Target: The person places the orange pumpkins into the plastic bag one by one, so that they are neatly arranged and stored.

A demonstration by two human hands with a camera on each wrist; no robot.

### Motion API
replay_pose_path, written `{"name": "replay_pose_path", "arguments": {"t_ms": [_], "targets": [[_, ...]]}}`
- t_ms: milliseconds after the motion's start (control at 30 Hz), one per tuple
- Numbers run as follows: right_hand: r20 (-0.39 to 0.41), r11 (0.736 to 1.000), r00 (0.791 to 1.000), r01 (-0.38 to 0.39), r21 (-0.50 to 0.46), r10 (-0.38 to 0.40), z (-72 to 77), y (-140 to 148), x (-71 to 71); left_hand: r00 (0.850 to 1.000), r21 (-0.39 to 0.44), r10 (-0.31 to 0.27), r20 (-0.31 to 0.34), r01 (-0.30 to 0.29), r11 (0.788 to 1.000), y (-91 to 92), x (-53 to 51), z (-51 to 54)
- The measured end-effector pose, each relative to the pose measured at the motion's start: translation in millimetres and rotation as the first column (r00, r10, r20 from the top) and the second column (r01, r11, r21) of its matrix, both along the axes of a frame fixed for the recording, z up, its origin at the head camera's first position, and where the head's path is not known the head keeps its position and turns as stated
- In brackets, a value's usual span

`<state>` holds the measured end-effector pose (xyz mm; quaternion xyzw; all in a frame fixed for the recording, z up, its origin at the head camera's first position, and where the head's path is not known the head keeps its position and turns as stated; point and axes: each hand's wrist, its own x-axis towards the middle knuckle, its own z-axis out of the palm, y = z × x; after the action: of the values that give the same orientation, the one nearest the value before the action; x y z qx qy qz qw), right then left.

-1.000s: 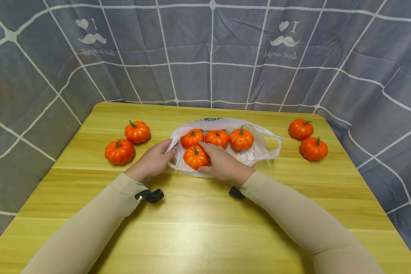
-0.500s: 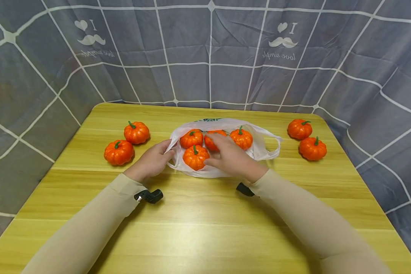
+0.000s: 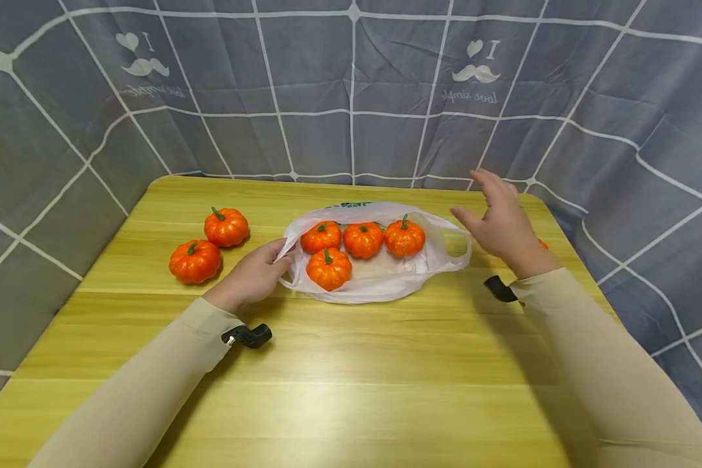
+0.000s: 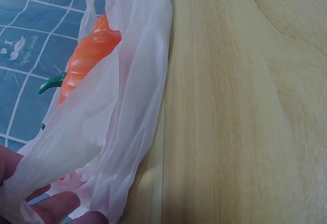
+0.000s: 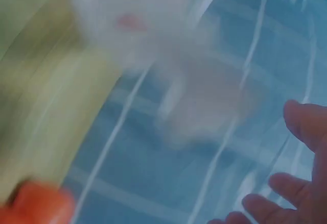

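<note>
A white plastic bag [image 3: 380, 288] lies on the table with its mouth spread, and several orange pumpkins [image 3: 363, 240] with green stems sit inside. My left hand [image 3: 251, 276] pinches the bag's left edge by the handle; in the left wrist view its fingers [image 4: 59, 206] curl round the plastic. Raised beyond the bag's right handle, my right hand [image 3: 503, 224] has its fingers spread and holds nothing. Behind it a pumpkin [image 3: 543, 244] is mostly hidden. In the right wrist view the spread hand [image 5: 301, 178] is at the right, with a blurred pumpkin [image 5: 43, 203] at lower left.
Two more pumpkins, one nearer [image 3: 195, 262] and one farther [image 3: 226, 227], stand left of the bag on the wooden table [image 3: 351, 390]. A grey curtain with white lines [image 3: 322, 71] hangs behind and at both sides of the table.
My right hand has left the pumpkins in the bag and moved right, past the bag's right handle, and now covers most of the right-hand pumpkins. The left hand keeps its grip on the bag.
</note>
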<state>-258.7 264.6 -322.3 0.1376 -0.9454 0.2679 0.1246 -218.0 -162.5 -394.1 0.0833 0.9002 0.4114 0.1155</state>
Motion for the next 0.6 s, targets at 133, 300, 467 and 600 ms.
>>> {"name": "replay_pose_path", "arguments": {"t_ms": [133, 300, 467, 600], "targets": [[0.107, 0.991, 0.986, 0.128, 0.037, -0.132, -8.3, 48, -9.4, 1.000, 0.004, -0.011, -0.012, 0.011, 1.000, -0.2, -0.4, 1.7], [0.221, 0.978, 0.954, 0.183, 0.099, -0.201, -27.6, 94, -13.3, 1.000, 0.014, -0.005, -0.002, 0.005, 1.000, 0.0, -0.4, 2.0], [0.298, 0.979, 0.936, 0.156, 0.127, -0.188, -43.7, 119, -16.4, 1.000, 0.022, -0.004, 0.002, 0.004, 1.000, -0.1, -0.3, 1.4], [0.376, 0.980, 0.908, 0.144, 0.135, -0.185, -55.2, 131, -19.0, 1.000, 0.029, -0.002, 0.005, 0.002, 1.000, -0.2, -1.1, -0.4]]}}
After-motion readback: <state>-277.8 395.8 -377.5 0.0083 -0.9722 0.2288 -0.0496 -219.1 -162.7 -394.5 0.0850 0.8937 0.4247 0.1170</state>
